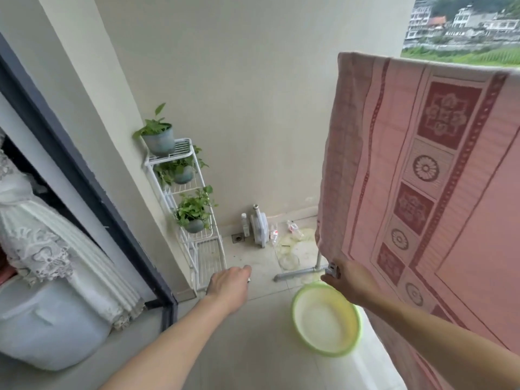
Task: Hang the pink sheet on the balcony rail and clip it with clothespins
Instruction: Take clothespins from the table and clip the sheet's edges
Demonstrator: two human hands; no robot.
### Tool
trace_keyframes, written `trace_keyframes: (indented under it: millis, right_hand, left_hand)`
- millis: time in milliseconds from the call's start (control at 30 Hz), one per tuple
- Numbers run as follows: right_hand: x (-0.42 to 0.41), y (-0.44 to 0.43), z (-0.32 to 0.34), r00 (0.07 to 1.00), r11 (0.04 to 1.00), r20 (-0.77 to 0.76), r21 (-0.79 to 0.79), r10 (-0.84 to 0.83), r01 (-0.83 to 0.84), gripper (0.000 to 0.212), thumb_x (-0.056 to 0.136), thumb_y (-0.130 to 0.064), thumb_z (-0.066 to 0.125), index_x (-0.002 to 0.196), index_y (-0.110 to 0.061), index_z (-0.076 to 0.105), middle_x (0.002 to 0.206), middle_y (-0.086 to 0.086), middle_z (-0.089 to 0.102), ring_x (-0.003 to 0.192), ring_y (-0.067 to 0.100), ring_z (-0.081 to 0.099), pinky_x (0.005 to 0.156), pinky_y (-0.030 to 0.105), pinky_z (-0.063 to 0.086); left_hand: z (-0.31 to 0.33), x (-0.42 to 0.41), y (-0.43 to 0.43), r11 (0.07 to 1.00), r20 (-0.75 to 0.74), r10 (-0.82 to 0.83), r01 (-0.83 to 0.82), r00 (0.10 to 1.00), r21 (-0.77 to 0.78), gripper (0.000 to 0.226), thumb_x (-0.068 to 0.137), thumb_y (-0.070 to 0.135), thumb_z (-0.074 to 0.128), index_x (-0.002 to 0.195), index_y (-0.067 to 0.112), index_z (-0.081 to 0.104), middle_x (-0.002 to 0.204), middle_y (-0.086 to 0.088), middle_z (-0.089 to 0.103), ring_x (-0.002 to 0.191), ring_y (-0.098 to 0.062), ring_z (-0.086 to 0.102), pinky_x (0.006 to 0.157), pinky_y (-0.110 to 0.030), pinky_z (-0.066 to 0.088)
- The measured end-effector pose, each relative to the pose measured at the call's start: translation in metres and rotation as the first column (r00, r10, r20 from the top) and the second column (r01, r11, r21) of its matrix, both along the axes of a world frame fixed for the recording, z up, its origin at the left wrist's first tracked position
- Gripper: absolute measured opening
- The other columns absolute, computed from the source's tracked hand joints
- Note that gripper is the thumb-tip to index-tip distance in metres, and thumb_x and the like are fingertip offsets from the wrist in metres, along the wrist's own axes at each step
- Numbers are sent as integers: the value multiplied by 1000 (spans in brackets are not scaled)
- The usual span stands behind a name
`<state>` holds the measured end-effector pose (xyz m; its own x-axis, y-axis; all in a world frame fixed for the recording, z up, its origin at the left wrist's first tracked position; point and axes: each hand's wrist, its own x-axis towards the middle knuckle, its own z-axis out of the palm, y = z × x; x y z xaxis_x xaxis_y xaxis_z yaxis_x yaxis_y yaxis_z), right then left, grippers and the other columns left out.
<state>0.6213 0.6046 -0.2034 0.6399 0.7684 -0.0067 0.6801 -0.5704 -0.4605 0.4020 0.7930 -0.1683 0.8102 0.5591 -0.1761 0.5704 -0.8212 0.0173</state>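
The pink sheet, patterned with dark red squares and flowers, hangs draped over a rail at the right and falls almost to the floor. My right hand pinches a small whitish clothespin at the sheet's lower left edge. My left hand reaches forward over the floor, fingers loosely curled; something small may sit at its fingertips, but I cannot make it out. The rail itself is hidden under the cloth.
A green plastic basin sits on the tiled floor below my right hand. A metal stand foot lies beside it. A white plant rack with potted plants stands in the corner, bottles against the wall, and a dark door frame at left.
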Motion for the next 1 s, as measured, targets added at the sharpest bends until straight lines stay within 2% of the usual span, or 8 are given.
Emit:
trace_keyframes:
  millis: [100, 300, 433, 633, 700, 833, 933, 1000]
  right_hand:
    - [49, 60, 9, 1000, 1000, 13, -7, -18, 18, 28, 85, -44, 63, 80, -20, 51, 69, -4, 49, 67, 22, 48, 53, 33, 30]
    - [131, 181, 30, 1000, 1000, 16, -26, -3, 3, 29, 87, -40, 61, 76, -16, 48, 69, -4, 50, 70, 22, 53, 54, 32, 32]
    - [178, 242, 32, 1000, 999, 31, -35, -5, 6, 27, 87, -41, 60, 80, -19, 46, 73, -6, 50, 69, 19, 50, 50, 23, 27]
    - [248, 316, 38, 981, 981, 33, 38, -192, 191, 36, 90, -48, 58, 71, -23, 40, 66, -9, 44, 58, 7, 42, 50, 21, 24]
    - [270, 338, 46, 956, 955, 50, 76, -290, 286, 36, 90, -52, 55, 75, -21, 46, 65, -8, 46, 59, 9, 45, 50, 21, 26]
    - [306, 366, 76, 895, 898, 84, 90, -437, 430, 37, 91, -51, 54, 72, -21, 44, 65, -8, 44, 57, 6, 40, 52, 24, 27]
    - [329, 371, 100, 856, 862, 119, 135, -504, 489, 38, 91, -49, 55, 70, -22, 40, 66, -8, 45, 57, 8, 40, 52, 27, 28]
    - [348, 371, 122, 827, 843, 177, 180, -534, 507, 35, 90, -50, 55, 74, -22, 45, 68, -8, 50, 58, 11, 46, 53, 27, 35]
  left_hand:
    - [6, 40, 57, 1000, -23, 4, -5, 1000, -27, 19, 96, 12, 42, 112, 15, 51, 106, -9, 65, 96, -31, 62, 75, -37, 44]
    - [16, 118, 166, 999, 18, 23, -22, 1000, -33, 20, 95, 8, 40, 112, 15, 48, 102, -9, 65, 93, -31, 62, 70, -36, 41]
    - [11, 173, 235, 999, 21, -15, 16, 1000, -38, 21, 93, 6, 41, 106, 18, 51, 108, -7, 66, 99, -31, 62, 75, -37, 45]
    - [10, 277, 343, 982, -24, -184, 182, 983, -59, 30, 90, 8, 40, 113, 21, 53, 121, -5, 60, 109, -32, 59, 79, -36, 44]
    - [16, 316, 380, 967, -20, -249, 247, 968, -63, 33, 89, 8, 41, 115, 23, 54, 124, -4, 60, 112, -30, 58, 83, -34, 44]
    - [39, 397, 436, 923, 24, -381, 381, 924, -57, 45, 88, 2, 40, 124, 25, 54, 129, 0, 57, 117, -24, 55, 93, -33, 43]
    - [55, 464, 455, 878, 73, -468, 473, 881, -70, 43, 89, 5, 39, 123, 26, 56, 129, 2, 58, 115, -22, 56, 92, -33, 44]
    - [64, 507, 453, 853, 120, -504, 515, 855, -89, 40, 90, 9, 39, 120, 26, 58, 126, 2, 60, 114, -22, 57, 90, -32, 44]
